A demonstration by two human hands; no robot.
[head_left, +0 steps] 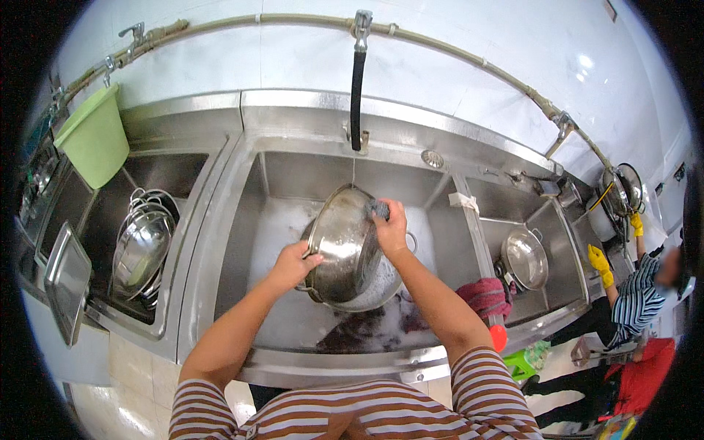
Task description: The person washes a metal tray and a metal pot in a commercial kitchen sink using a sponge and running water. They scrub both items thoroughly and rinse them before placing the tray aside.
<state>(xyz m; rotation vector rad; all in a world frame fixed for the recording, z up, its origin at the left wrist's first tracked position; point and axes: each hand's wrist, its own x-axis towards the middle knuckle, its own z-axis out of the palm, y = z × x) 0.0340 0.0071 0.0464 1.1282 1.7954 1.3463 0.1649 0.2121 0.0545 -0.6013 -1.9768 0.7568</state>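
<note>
A large metal pot (pixel 339 253) is tilted on its side above the soapy water (pixel 282 220) of the middle sink (pixel 238 246). My left hand (pixel 295 264) is closed on the pot's rim at its left side. In my right hand (pixel 394 227) is a grey scouring pad (pixel 379 210), pressed against the pot's outer wall near its base. Part of another metal basin (pixel 390 290) shows behind and below the pot. From the black hose (pixel 357 99) a thin trickle of water falls toward the pot's far edge.
Stacked metal bowls (pixel 143 246) fill part of the left sink, beside a green bucket (pixel 95 139) and an upright metal tray (pixel 67 284). A round pan (pixel 525 257) lies in the right sink. A dark red cloth (pixel 485 297) hangs over the divider. Two people are at the right, one wearing yellow gloves (pixel 600 264).
</note>
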